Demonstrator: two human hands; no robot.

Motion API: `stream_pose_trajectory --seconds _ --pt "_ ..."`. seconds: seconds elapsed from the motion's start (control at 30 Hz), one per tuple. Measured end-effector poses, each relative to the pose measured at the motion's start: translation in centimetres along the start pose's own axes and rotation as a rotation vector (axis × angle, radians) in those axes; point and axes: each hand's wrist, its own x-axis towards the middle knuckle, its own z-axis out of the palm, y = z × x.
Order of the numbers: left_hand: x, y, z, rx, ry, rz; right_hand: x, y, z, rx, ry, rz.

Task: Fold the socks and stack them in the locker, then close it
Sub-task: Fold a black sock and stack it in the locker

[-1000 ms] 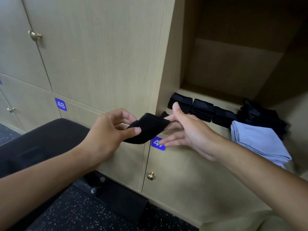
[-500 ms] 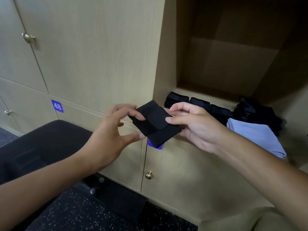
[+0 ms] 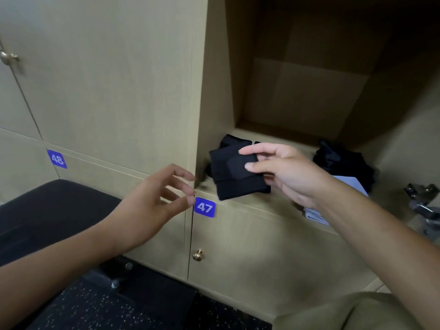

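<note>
My right hand (image 3: 289, 173) pinches a folded black sock (image 3: 234, 173) between thumb and curled fingers (image 3: 252, 166); the sock hangs just above the front edge of the open locker (image 3: 307, 96), at its left end, tilted a little toward me; my left hand (image 3: 152, 202) is off the sock and holds nothing — its fingers spread and loosely bent, the thumb tip close to the blue label 47 (image 3: 204, 207) on the door below.

Inside the locker, on its floor, more folded black socks (image 3: 234, 141) lie behind the one I hold, mostly hidden by it, so I cannot tell how many; at the right side sits a loose heap of dark socks (image 3: 342, 160); just in front of that heap lies a pale blue cloth (image 3: 350, 183), partly covered by my right forearm; the two are touching or nearly so.

To the left, the closed door (image 3: 107, 75) of the neighbouring locker fills the wall; a brass knob (image 3: 8, 57) shows at the far left edge; lower down there is a blue label 48 (image 3: 56, 159); a small brass knob (image 3: 197, 255) sits on the door under the 47 — a black padded bench (image 3: 52, 210) stands low at my left, over a dark speckled floor (image 3: 100, 310); at the far right edge a metal hinge (image 3: 422, 198) is blurred.
</note>
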Motion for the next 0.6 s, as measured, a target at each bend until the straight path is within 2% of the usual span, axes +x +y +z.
stream_pose_trajectory --seconds 0.13,0.27,0.4,0.6 --pt "0.1 -0.4 0.8 0.199 -0.113 0.036 0.4 -0.2 -2.9 -0.014 0.245 -0.027" --pt "0.4 -0.7 1.8 0.251 -0.125 0.052 0.1 -0.3 -5.2 0.046 0.351 -0.024" --pt "0.8 -0.2 2.3 0.242 -0.110 0.061 -0.3 -0.4 -5.7 0.060 0.333 -0.037" --pt "1.5 1.2 3.2 0.140 0.011 0.074 -1.2 -0.8 -4.5 -0.030 0.173 -0.053"
